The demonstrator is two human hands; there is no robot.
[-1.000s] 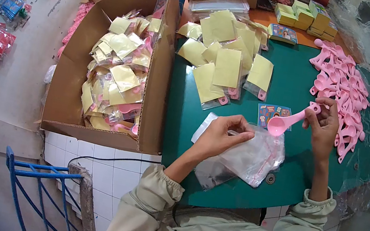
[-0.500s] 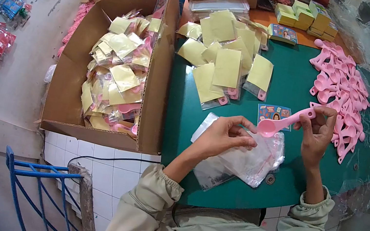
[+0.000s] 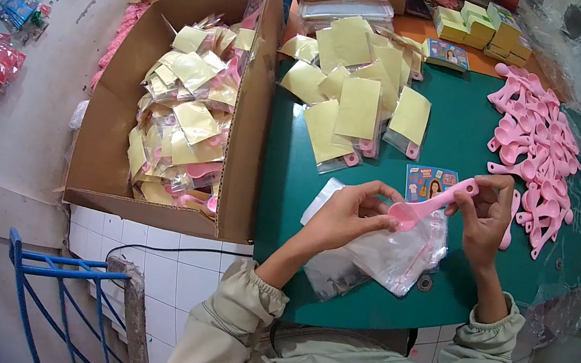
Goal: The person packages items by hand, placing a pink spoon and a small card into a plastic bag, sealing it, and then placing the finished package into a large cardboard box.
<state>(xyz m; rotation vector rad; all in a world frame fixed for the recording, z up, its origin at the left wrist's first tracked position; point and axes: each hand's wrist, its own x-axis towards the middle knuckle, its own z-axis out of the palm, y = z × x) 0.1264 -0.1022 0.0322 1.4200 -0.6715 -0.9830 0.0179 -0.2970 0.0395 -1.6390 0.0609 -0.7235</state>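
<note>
Well, packets (image 3: 196, 122) in box (image 3: 250, 135), spoon (image 3: 432, 204) handheld

Worktop (image 3: 277, 202), green surface, orange section (image 3: 411, 28) at far end. Lying on the green: one heap of pink spoons (image 3: 536, 135), right; one spread of yellow-backed packets (image 3: 358, 108), overlapping, far left; clear bags (image 3: 401, 259), layered, near edge; one printed card (image 3: 421, 183), just beyond them. On the orange: stacks of yellow-edged cards (image 3: 451, 26).
</note>
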